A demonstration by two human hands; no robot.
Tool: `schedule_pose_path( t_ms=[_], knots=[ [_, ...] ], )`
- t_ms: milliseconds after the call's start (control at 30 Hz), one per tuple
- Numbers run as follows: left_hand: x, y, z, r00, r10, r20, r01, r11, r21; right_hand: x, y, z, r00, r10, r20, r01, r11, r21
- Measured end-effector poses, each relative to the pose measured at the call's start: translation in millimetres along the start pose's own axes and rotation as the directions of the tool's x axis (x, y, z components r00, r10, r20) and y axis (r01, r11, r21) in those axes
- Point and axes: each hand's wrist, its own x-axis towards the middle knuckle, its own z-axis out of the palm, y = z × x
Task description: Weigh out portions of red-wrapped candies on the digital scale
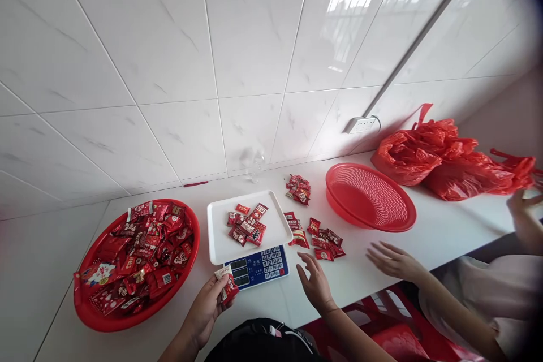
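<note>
we begin at the near side and take the scale (257,267) as our landmark. at its near left corner, our left hand (206,302) is grasping one red packet (229,288) between the thumb and the fingers. to the right of the scale, our right hand (314,284) is released, with its fingers loosely bent and nothing in them. farther to the right of the scale, we see a hand (394,262) of another person, stretched flat over the table (356,271). to the left of the scale there is a red basket (106,325), heaped with packets. on top of the scale lies a white tray (218,223), which bears a small group of red packets (250,225). to the right of the scale, a small heap (326,244) of packets rests on the table, and another heap (299,189) lies behind it. beyond these, to the right of the scale, stand a second red basket (373,195) and, farther back, several red plastic bags (424,153). behind the scale rises the tiled wall (250,119).
</note>
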Motion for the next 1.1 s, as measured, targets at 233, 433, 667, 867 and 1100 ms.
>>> schedule_pose_path(
  t_ms=[233, 433, 667, 867, 1100],
  knots=[
    [-0.7, -11.0, 16.5, 1.000, -0.007, 0.007, 0.007, 1.000, 0.017, 13.2, 4.7, 0.5, 1.000, 0.017, 0.006, -0.017, 0.999, 0.032],
    [-4.5, -17.1, 28.9, 0.999, -0.011, -0.030, 0.012, 1.000, 0.013, 59.5, -0.6, -19.9, 0.972, 0.228, -0.056, -0.223, 0.971, 0.081],
    [-3.8, -30.1, 41.3, 0.997, 0.007, -0.078, -0.010, 0.999, -0.036, 118.2, -7.0, -56.1, 0.997, 0.080, 0.007, -0.079, 0.996, -0.038],
    [-3.4, -36.4, 47.3, 0.994, 0.015, -0.109, -0.022, 0.998, -0.062, 115.1, -70.3, -14.1, 0.894, -0.281, 0.349, 0.353, 0.921, -0.162],
    [-7.3, -43.3, 38.6, 0.987, 0.037, -0.157, -0.056, 0.991, -0.119, 123.9, -113.7, 44.8, 0.639, -0.314, 0.702, 0.607, 0.767, -0.209]
  ],
)
